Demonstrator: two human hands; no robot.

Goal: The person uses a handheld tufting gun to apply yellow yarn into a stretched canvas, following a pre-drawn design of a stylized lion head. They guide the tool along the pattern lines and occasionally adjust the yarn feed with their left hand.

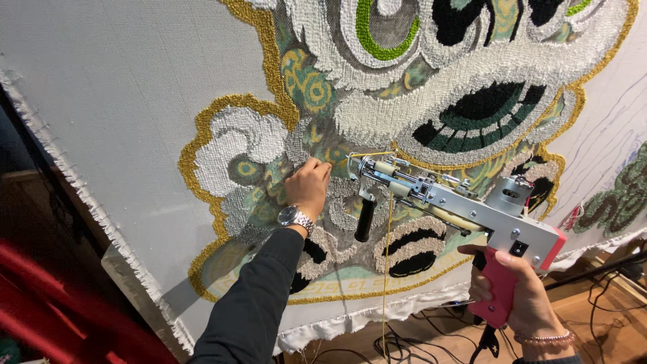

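A large white backing cloth (114, 87) stretched upright carries a tufted lion-dance face (431, 87) in white, gold, green and black yarn. My left hand (308, 187), with a silver wristwatch (295, 217) and a dark sleeve, presses its fingertips on the tufted pile near the gold and teal part. My right hand (515, 290) grips the pink handle of a silver tufting gun (465, 209). The gun's needle end points at the cloth just right of my left hand. Yellow yarn (389, 256) hangs down from the gun.
The cloth's frayed edge (74, 182) runs down the left, with a dark gap and red fabric (54, 303) beyond. Black cables (411, 344) lie on the wooden floor below. Another green tufted patch (620, 195) sits at the far right.
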